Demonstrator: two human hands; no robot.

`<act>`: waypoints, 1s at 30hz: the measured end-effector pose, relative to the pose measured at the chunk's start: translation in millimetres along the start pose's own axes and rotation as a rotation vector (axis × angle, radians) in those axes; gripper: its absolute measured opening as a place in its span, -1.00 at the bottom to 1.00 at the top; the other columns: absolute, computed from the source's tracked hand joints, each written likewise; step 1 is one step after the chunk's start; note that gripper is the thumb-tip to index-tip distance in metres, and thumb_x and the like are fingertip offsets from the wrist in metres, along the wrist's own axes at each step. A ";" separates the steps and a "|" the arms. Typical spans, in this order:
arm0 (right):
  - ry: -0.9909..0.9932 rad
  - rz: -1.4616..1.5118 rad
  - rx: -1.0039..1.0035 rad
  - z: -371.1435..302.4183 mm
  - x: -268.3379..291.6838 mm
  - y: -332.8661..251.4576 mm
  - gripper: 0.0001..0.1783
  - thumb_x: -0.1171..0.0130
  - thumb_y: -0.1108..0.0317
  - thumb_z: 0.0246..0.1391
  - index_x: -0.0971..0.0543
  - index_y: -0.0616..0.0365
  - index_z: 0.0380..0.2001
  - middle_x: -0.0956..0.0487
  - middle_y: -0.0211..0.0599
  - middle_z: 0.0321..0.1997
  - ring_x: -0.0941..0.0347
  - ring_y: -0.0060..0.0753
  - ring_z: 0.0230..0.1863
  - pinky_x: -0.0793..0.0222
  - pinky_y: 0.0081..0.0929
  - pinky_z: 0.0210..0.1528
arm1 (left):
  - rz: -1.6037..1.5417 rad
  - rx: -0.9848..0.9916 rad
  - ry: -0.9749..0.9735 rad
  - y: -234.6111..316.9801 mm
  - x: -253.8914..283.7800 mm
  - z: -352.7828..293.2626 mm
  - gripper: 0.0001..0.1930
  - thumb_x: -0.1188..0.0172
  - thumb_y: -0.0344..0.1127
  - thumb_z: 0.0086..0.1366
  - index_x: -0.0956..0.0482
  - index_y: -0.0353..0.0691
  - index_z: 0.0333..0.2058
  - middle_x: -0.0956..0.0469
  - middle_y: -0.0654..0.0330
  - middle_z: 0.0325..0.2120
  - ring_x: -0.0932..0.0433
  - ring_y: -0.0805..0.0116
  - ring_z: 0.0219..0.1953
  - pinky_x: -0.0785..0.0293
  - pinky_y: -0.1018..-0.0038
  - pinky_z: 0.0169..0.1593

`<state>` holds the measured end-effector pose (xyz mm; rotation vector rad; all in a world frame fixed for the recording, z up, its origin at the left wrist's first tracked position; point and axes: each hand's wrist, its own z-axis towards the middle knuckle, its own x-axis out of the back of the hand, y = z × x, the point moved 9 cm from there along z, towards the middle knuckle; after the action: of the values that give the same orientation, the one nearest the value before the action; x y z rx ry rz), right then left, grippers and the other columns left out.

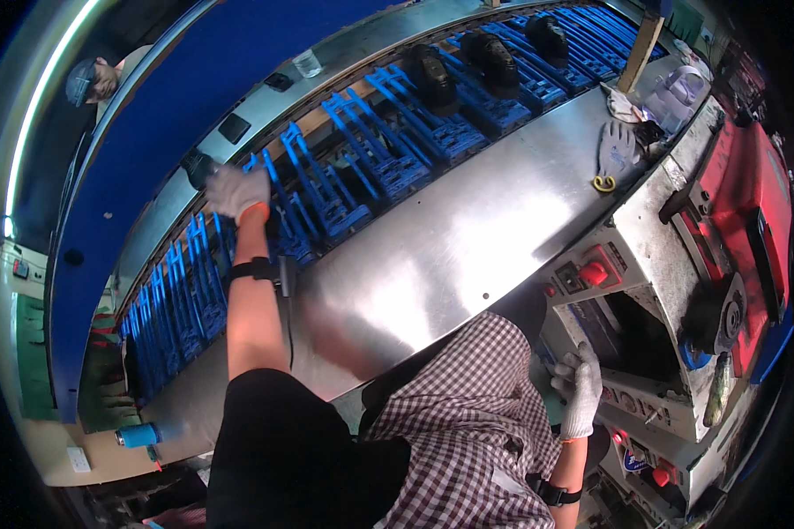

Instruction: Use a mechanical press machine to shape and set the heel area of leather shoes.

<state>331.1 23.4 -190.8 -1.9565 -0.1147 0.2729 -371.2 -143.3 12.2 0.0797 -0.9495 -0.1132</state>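
My left hand (pixel 236 189), in a pale knitted glove, reaches over the conveyor of blue slatted racks (pixel 331 207). A small dark object (pixel 198 167) is right at its fingertips; blur hides whether the fingers grip it. Low on the right, my right hand (pixel 580 388) is gloved too, its fingers loosely bent and apart with nothing visible in them. It hangs near the grey control cabinet (pixel 631 291). Three dark, rounded objects that look like shoes (pixel 432 79) rest on the racks farther right.
A shiny metal ledge (pixel 432 238) runs between me and the racks. Loose gloves (pixel 617 150) lie at its right end. Beyond the racks are a black flat item (pixel 234 129) and a clear cup (pixel 307 63). A red machine (pixel 745 220) stands right; a person (pixel 97 81) is far left.
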 end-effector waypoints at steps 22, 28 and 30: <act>-0.648 0.112 0.286 -66.8 -112.3 -156.8 -0.04 -0.13 0.06 0.37 0.13 0.16 0.58 -0.13 0.10 0.57 -0.12 -0.06 0.55 -0.08 -0.08 0.54 | -2.115 0.105 -2.128 153.7 191.7 -316.6 -0.08 -0.26 -0.20 0.01 -0.23 -0.34 0.40 -0.43 -0.25 0.25 -0.47 -0.21 0.26 -0.35 0.00 0.40; -0.275 -0.067 0.737 -110.0 -50.5 -236.6 0.18 -0.30 0.07 0.17 0.21 0.27 0.57 0.19 0.01 0.68 0.33 -0.14 0.68 0.40 -0.21 0.63 | -2.079 -0.419 -2.364 202.9 296.1 -397.2 -0.15 -0.22 -0.43 0.06 -0.24 -0.23 0.41 -0.45 0.05 0.28 -0.46 0.00 0.30 -0.35 0.09 0.42; -0.093 -0.120 0.767 -133.5 4.4 -259.2 0.19 -0.32 -0.02 0.12 0.13 0.31 0.56 0.11 0.04 0.67 0.27 -0.15 0.68 0.33 -0.21 0.63 | -1.912 -0.662 -2.228 227.9 345.9 -418.4 -0.08 -0.43 -0.35 0.10 -0.20 -0.21 0.43 -0.42 0.10 0.30 -0.45 0.08 0.32 -0.33 0.15 0.43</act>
<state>380.0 6.2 96.2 -1.1719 -0.1591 0.2767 183.2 44.7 75.3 0.2264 -2.5642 -2.7432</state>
